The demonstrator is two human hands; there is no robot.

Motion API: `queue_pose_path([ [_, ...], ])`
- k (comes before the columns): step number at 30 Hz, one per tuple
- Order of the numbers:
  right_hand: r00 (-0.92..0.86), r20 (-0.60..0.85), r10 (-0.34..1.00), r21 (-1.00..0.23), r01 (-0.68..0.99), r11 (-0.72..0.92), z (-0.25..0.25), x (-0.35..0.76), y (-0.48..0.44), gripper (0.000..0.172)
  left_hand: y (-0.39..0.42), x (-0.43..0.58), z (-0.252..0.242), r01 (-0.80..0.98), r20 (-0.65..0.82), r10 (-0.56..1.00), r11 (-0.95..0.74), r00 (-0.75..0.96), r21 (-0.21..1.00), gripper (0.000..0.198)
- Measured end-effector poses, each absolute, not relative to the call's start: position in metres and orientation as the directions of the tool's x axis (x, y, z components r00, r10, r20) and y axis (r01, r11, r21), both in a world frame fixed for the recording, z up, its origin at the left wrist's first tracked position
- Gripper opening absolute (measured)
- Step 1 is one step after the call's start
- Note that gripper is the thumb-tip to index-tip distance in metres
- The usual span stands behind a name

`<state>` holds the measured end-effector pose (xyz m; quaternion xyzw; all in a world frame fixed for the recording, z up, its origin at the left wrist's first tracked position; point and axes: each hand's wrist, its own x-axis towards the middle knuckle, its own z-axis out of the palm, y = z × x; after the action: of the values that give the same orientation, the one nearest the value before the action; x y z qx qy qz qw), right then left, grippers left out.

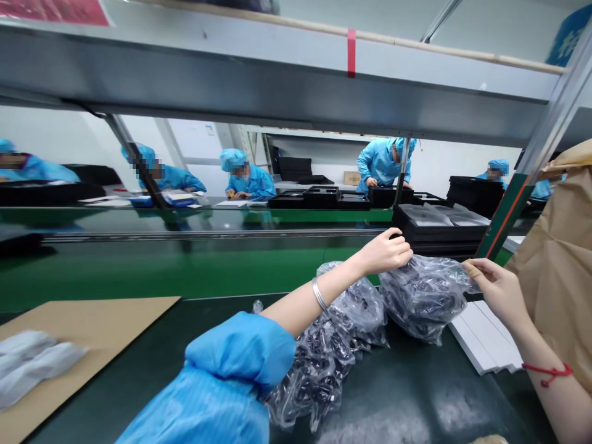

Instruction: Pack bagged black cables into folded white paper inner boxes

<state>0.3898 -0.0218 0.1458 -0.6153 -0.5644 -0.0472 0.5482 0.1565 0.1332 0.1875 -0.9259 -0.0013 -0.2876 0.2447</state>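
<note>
A clear plastic bag with dark contents [423, 296] hangs between my two hands at the right of the dark green table. My left hand [387, 251] is closed on its upper left edge. The bag's right corner is pinched between the thumb and fingers of my right hand [497, 287]. More clear plastic bags with dark, cable-like items [319, 364] lie in a heap beside and partly behind my left forearm. What exactly the bags contain is hard to make out through the crinkled plastic.
White flat boxes [488, 336] lie under my right hand. Black trays [439, 231] are stacked behind the bag. Cardboard [115, 333] with white wrapped items [39, 364] is at left, brown paper [555, 265] at right. A metal shelf [277, 80] spans overhead. Several blue-clad people work across the line.
</note>
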Motion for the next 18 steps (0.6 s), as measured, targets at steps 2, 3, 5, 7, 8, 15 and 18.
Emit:
queue_pose_path([
  [2, 0.375, 0.684, 0.626, -0.616, 0.756, 0.221, 0.143, 0.388, -0.021, 0.042, 0.130, 0.157, 0.186, 0.161, 0.546, -0.132, -0.875, 0.828, -0.456, 0.037],
  [3, 0.387, 0.695, 0.605, -0.608, 0.766, 0.208, 0.142, 0.386, -0.021, 0.040, 0.131, 0.157, 0.185, 0.173, 0.554, -0.122, -0.876, 0.824, -0.451, 0.037],
  [5, 0.432, 0.741, 0.514, -0.581, 0.797, 0.166, 0.139, 0.375, -0.025, 0.037, 0.135, 0.158, 0.184, 0.197, 0.569, -0.095, -0.881, 0.817, -0.430, 0.036],
  [7, 0.481, 0.795, 0.369, -0.555, 0.823, 0.122, 0.133, 0.356, -0.032, 0.033, 0.143, 0.157, 0.183, 0.208, 0.575, -0.068, -0.893, 0.816, -0.400, 0.033],
  [8, 0.492, 0.813, 0.311, -0.546, 0.830, 0.115, 0.128, 0.344, -0.035, 0.031, 0.146, 0.155, 0.183, 0.203, 0.572, -0.060, -0.900, 0.818, -0.385, 0.031],
  [15, 0.423, 0.736, 0.529, -0.629, 0.717, 0.301, 0.091, 0.273, -0.021, 0.022, 0.144, 0.136, 0.180, 0.033, 0.521, -0.128, -0.957, 0.844, -0.288, 0.024],
  [18, 0.466, 0.674, 0.573, -0.710, 0.622, 0.329, 0.090, 0.272, -0.008, 0.026, 0.142, 0.130, 0.172, 0.012, 0.520, -0.113, -0.973, 0.847, -0.231, 0.021],
])
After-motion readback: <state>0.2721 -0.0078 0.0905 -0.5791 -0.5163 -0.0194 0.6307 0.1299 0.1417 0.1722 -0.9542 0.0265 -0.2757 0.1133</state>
